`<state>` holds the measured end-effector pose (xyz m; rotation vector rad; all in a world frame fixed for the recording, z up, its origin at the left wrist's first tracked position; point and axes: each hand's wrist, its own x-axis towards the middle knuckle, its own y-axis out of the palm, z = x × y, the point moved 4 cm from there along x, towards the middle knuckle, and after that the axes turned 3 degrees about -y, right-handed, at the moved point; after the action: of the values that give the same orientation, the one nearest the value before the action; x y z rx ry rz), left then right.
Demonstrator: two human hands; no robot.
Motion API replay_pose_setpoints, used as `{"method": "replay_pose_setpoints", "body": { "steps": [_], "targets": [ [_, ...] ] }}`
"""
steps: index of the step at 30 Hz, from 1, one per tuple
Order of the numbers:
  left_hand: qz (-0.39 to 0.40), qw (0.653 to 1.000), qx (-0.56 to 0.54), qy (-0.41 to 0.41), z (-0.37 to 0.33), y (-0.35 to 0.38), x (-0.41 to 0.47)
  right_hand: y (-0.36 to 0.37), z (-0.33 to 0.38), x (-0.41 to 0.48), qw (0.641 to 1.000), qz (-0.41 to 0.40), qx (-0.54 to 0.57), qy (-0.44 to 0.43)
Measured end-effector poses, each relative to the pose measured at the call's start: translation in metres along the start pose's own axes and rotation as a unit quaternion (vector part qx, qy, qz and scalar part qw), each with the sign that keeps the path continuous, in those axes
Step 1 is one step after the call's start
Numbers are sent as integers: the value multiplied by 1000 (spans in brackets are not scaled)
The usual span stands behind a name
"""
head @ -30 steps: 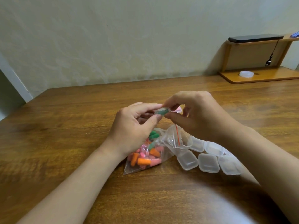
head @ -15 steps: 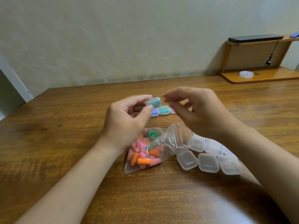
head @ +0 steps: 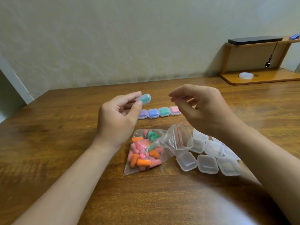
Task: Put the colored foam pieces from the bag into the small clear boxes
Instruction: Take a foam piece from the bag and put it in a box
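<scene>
Since a second earlier the hands have drawn apart: both then met on one small box, which now stays with the left hand [head: 116,117] alone. That green-filled box [head: 144,98], lid apparently closed, is pinched between the left thumb and forefinger, raised clear of the table [head: 65,143]. The right hand [head: 203,109] hovers just beside it, fingers loosely curled, thumb and forefinger slightly parted, holding nothing.

Beyond the hands lies a row of four filled boxes [head: 159,112]: purple, blue, green, pink. Below and between the hands lies the bag [head: 146,153], mouth open toward the right wrist and still holding many foam pieces [head: 142,161], mostly pink and orange with a few green. Under the right wrist sits a cluster of empty boxes [head: 207,163].

Judged progress: five boxes filled, the fifth not yet set down; most pieces and boxes remain.
</scene>
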<state>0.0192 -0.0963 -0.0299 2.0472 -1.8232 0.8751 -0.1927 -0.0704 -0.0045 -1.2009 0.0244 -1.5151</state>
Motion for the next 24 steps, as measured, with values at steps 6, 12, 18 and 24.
{"method": "replay_pose_setpoints", "body": {
  "steps": [6, 12, 18, 24],
  "targets": [
    [106, 990, 45, 77, -6, 22, -14, 9, 4, -2, 996, 60, 58, 3],
    [118, 991, 53, 43, 1, 24, -15, 4, -12, 1, 999, 31, -2, 36],
    [119, 979, 141, 89, 4, 26, -15, -5, -42, 4, 980, 32, -145, 129],
    [135, 975, 154, 86, 5, 29, -17, -3, -61, 5, 959, 66, -196, 193]
  ]
}}
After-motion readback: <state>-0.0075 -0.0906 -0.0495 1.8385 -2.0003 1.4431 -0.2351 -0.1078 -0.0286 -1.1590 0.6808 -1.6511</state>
